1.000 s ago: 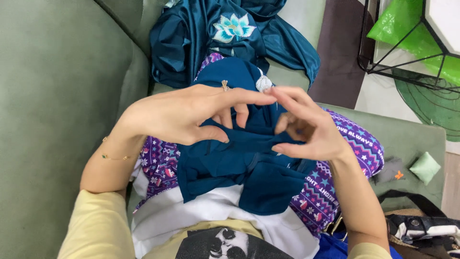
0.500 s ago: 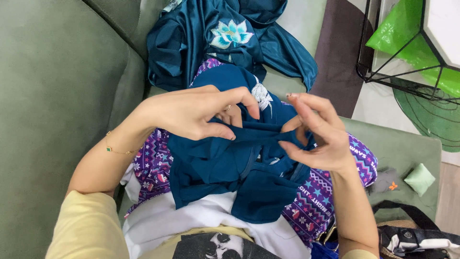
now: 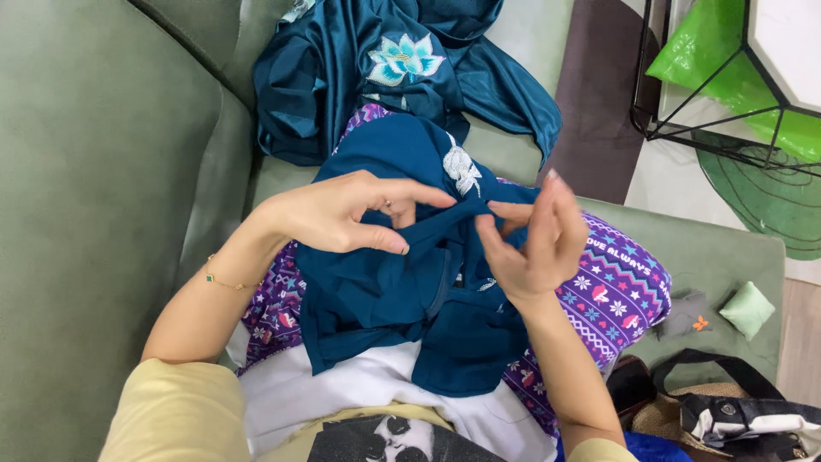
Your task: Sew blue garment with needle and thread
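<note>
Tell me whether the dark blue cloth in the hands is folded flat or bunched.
Bunched: the dark blue cloth lies rumpled over the lap, a gathered ridge pinched between left hand and right hand.

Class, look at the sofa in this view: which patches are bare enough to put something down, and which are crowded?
Bare: the green seat left of the left hand, and the strip between the purple patterned cushion and the small green pouch. Crowded: the lap, where both hands, right hand, pinch the dark blue garment, and the satin heap behind.
</note>
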